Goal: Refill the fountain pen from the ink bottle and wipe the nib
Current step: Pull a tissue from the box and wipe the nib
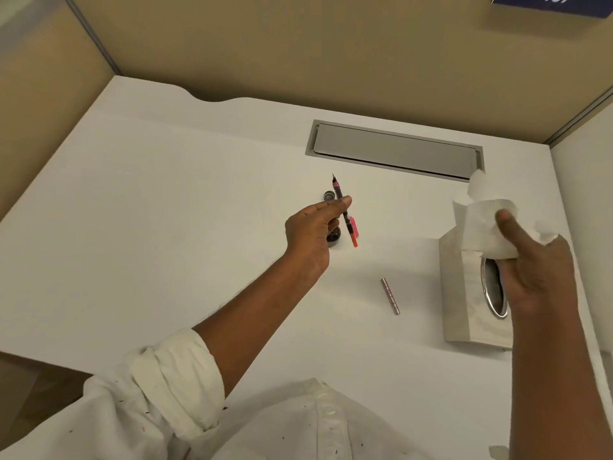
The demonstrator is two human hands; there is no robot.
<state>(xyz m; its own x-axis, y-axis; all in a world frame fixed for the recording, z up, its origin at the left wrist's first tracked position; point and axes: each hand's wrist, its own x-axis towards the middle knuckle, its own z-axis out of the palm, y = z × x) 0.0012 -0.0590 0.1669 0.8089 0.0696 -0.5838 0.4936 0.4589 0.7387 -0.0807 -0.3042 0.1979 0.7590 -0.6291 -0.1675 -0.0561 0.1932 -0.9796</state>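
Observation:
My left hand (313,229) pinches the fountain pen (345,212) above the desk, its dark nib pointing away from me and its orange-red end toward me. Below that hand sits the dark ink bottle (334,234), mostly hidden, with its round cap (329,195) lying just beyond it. A pink piece (354,226) lies right of the bottle. My right hand (537,270) holds a white tissue (487,227) over the tissue box (464,293). The mauve pen barrel (390,296) rests on the desk between my arms.
The white desk (166,227) is walled by beige partitions on three sides. A grey cable hatch (394,151) is set into the desk at the back. The tissue box stands near the right partition. My white sleeves fill the near edge.

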